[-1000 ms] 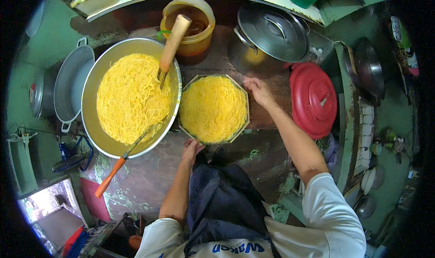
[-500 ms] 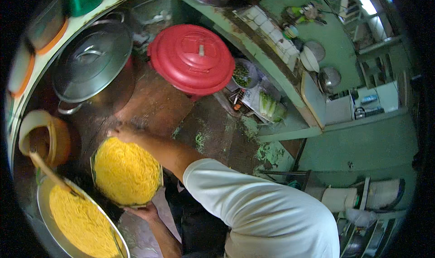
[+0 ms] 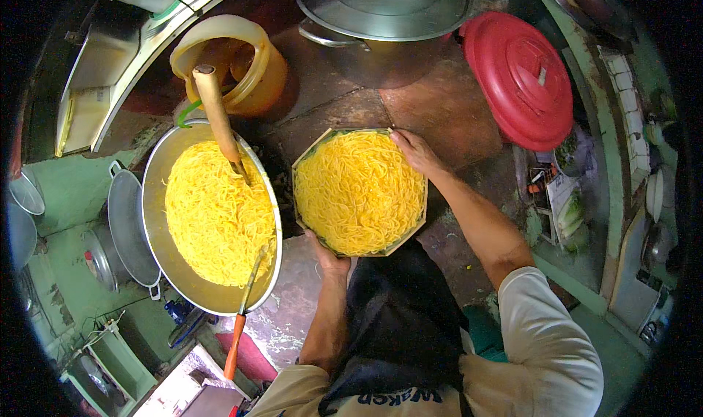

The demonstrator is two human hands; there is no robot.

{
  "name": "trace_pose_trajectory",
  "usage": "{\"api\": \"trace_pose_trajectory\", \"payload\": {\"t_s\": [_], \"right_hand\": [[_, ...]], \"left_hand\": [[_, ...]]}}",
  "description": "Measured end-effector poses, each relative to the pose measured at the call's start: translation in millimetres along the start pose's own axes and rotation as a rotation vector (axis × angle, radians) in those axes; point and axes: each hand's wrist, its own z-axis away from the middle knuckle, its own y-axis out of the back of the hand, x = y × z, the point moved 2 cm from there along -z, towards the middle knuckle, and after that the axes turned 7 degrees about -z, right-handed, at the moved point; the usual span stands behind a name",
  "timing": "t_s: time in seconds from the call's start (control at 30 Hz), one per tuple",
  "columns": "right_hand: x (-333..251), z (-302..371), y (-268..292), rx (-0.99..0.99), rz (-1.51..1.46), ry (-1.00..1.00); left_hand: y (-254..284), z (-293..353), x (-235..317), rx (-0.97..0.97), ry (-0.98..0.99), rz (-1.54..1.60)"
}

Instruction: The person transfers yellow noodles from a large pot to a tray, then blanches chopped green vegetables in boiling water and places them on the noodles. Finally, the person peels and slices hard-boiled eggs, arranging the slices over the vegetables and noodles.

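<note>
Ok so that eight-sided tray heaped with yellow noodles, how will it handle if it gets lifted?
The octagonal tray looks thin-walled, like card, so it may flex under load. Noodles fill it to the rim, so it is probably heavy and strands could slide off if tilted. The left hand and right hand grip opposite edges, which should steady it.

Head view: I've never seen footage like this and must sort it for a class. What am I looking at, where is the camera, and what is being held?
The camera sits on a person's head and looks down; its wide lens bends straight edges. There is no machine, only two bare hands. The left hand grips the near edge of a noodle tray, the right hand its far edge. Beside it, a big pan holds more noodles with a wooden-handled tool and an orange-handled one. Behind stand a yellow jug, a lidded pot and a red lid.
</note>
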Motion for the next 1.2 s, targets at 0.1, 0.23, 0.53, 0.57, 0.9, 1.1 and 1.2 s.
{"api": "trace_pose_trajectory", "payload": {"t_s": [0.1,0.23,0.53,0.57,0.9,1.1,1.2], "right_hand": [[2.4,15.7,-2.5,0.145,-0.068,0.049],[9.8,43.6,15.9,0.277,-0.109,-0.02],[22.0,65.3,2.4,0.532,-0.25,-0.171],[21.0,67.9,2.2,0.54,-0.241,-0.202],[6.1,70.9,1.7,0.492,0.033,-0.43],[33.5,66.8,9.4,0.584,-0.162,-0.347],[49.5,87.6,10.1,0.706,-0.087,-0.319]], "left_hand": [[-3.8,7.0,23.2,0.005,0.014,-0.059],[-28.7,9.4,47.8,-0.057,0.043,-0.143],[-45.9,-40.3,92.0,-0.191,0.27,-0.34],[-45.1,-43.8,94.5,-0.178,0.294,-0.352],[-63.3,-40.9,117.0,-0.227,0.383,-0.31],[-66.7,-99.8,104.3,-0.405,0.448,-0.348],[-58.3,-118.6,99.8,-0.569,0.432,-0.373]]}}
